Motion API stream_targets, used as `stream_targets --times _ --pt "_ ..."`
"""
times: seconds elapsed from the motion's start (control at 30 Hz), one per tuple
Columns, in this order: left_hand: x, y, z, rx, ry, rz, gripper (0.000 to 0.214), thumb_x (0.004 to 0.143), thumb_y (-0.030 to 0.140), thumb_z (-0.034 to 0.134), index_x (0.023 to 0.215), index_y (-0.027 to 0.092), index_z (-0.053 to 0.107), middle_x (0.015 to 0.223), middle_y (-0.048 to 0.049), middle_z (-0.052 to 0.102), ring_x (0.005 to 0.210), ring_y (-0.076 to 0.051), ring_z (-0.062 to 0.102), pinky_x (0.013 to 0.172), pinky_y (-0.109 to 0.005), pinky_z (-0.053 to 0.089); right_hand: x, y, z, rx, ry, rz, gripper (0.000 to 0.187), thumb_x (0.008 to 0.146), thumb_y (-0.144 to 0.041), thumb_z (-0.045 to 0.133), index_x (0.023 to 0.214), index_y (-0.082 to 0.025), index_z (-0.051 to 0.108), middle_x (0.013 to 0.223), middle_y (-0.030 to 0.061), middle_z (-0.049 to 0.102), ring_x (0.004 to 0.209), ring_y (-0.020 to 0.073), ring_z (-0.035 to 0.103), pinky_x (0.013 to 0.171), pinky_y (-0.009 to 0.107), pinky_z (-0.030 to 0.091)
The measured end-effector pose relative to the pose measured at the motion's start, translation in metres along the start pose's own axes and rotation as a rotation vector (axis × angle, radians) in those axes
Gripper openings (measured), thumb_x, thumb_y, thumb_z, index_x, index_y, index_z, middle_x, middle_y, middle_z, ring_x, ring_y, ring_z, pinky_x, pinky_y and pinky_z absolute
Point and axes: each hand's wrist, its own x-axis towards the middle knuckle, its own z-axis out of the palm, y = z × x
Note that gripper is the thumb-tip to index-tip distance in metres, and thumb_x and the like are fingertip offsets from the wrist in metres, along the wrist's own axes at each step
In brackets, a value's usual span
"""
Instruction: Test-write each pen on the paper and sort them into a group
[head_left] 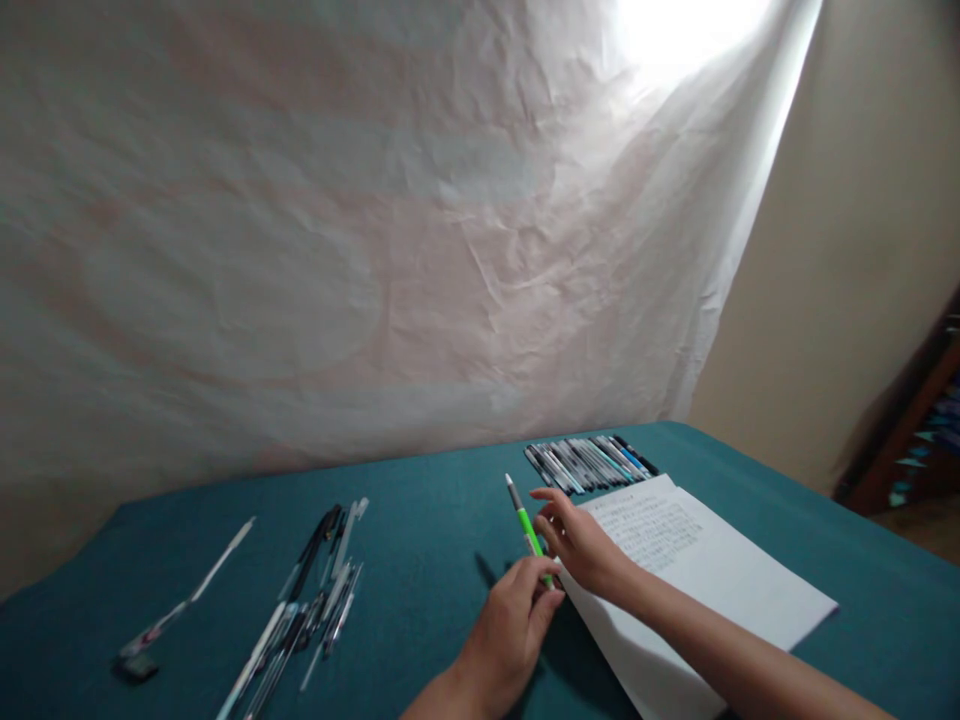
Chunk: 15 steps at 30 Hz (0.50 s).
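**Green pen held up between both hands at the sheet's corner**

The left hand (pixel 510 625) has its fingers curled shut round the lower end of a green pen (pixel 523 520), which stands tilted above the table (pixel 435 520) with its pale tip pointing toward the far edge; the pen is off the surface, near the middle of the table and just beside the near-left corner of a sheet of paper (pixel 720 570). The right hand (pixel 583 548) hovers palm down over that corner, right beside the barrel, with its fingers loosely spread and closed on nothing that shows; whether a fingertip touches the pen cannot be told.

By the look of it the pen is being handled one at a time, taken in hand beside the written sheet; the step reads as holding and steadying rather than writing, since the tip is up and away from the paper. Any further move would call for a firm pinch from the right hand before the left lets go, and care not to drag the sheet.

A neat row of pens (pixel 589 463) lies at the far edge, touching the sheet's far corner; a loose heap of pens (pixel 315 600) lies toward the left edge, well apart from the hands.
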Motion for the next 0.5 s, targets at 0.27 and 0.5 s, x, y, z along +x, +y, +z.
stream_targets --times 0.27,0.5 --pt "0.000 0.000 0.000 0.005 -0.040 -0.013 0.021 0.086 0.017 0.041 0.105 0.021 0.048 0.100 -0.0031 0.057 0.091 -0.014 0.052 0.083 -0.025 0.040 0.005 -0.003 -0.001 0.422 -0.151 0.112 0.029 0.079 -0.041 0.051 0.083 -0.012 0.056 0.065 -0.0007 0.057 0.054 0.0094 0.051 0.047 0.018 0.039" --pt "-0.003 -0.004 0.000 0.100 -0.089 -0.046 0.034 0.084 0.023 0.045 0.118 0.023 0.039 0.104 -0.0045 0.055 0.090 -0.015 0.052 0.083 -0.028 0.041 0.056 0.074 -0.078 -0.186 0.161 0.271 0.033 0.078 -0.041 0.048 0.083 -0.013 0.065 0.074 0.0042 0.066 0.067 0.0159 0.059 0.057 0.022 0.042"
